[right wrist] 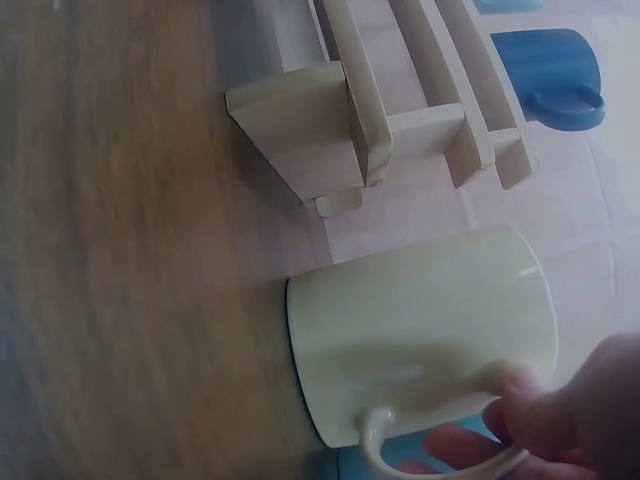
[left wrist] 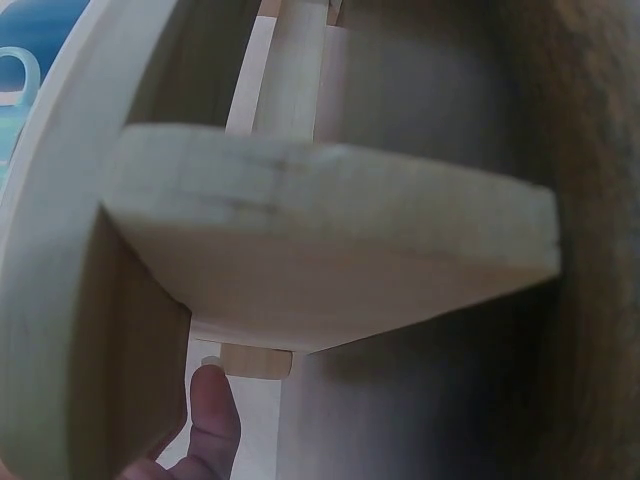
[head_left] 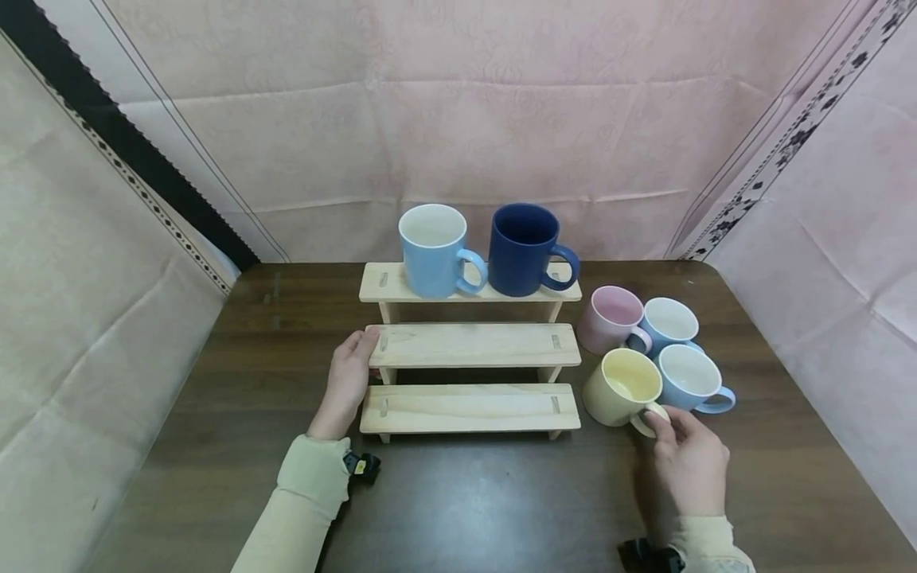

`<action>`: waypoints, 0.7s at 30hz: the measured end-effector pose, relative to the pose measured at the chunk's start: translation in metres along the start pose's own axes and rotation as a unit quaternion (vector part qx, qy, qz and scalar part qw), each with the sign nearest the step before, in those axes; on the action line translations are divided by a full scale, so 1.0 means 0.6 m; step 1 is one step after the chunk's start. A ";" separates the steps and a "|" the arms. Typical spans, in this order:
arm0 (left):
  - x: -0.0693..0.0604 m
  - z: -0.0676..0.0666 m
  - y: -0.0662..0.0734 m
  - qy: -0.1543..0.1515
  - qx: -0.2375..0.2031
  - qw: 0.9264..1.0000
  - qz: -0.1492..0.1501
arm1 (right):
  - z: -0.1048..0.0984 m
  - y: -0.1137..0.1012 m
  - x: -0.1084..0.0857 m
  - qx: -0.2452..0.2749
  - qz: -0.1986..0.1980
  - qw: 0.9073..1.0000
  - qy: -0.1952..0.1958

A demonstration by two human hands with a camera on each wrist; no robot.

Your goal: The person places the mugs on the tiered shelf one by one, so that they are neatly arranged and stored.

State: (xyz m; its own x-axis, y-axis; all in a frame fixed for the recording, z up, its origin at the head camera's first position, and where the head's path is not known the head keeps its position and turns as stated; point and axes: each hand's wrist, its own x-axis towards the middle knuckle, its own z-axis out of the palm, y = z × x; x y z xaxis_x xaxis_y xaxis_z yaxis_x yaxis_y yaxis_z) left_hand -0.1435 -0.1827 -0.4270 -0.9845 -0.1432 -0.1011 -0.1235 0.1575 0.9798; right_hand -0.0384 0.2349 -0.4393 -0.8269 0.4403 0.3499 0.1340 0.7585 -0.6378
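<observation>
A three-tier wooden stand (head_left: 473, 345) is in the middle of the table. My left hand (head_left: 347, 383) grips the left end of its middle shelf; in the left wrist view a fingertip (left wrist: 214, 405) shows beside the wood. My right hand (head_left: 689, 460) pinches the handle of a yellow mug (head_left: 622, 387), upright to the right of the stand. The right wrist view shows the fingers curled at the handle of this mug (right wrist: 420, 330). On the top shelf stand a light blue mug (head_left: 433, 259) and a dark blue mug (head_left: 521, 253), handles to the right.
Behind and beside the yellow mug stand a pink mug (head_left: 609, 318) and two light blue mugs, one at the back (head_left: 669, 320) and one nearer (head_left: 689, 374). Pale cloth (head_left: 501, 143) hangs behind and at both sides of the brown table (head_left: 487, 501).
</observation>
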 end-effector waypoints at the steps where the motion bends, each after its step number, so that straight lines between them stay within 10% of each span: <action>1: 0.000 0.000 0.000 0.000 0.001 1.000 0.000 | 0.000 0.000 -0.002 0.000 0.005 1.000 0.000; 21: 0.001 -0.001 0.000 -0.001 0.002 1.000 0.000 | -0.047 -0.019 -0.015 0.001 0.004 0.999 0.050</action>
State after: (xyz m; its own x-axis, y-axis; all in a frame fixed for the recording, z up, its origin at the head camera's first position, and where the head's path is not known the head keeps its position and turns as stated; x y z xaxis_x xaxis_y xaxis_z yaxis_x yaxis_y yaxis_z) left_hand -0.1438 -0.1831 -0.4272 -0.9847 -0.1420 -0.1012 -0.1240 0.1619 0.9790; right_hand -0.0173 0.2357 -0.4157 -0.7673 0.4920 0.4114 0.1394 0.7541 -0.6419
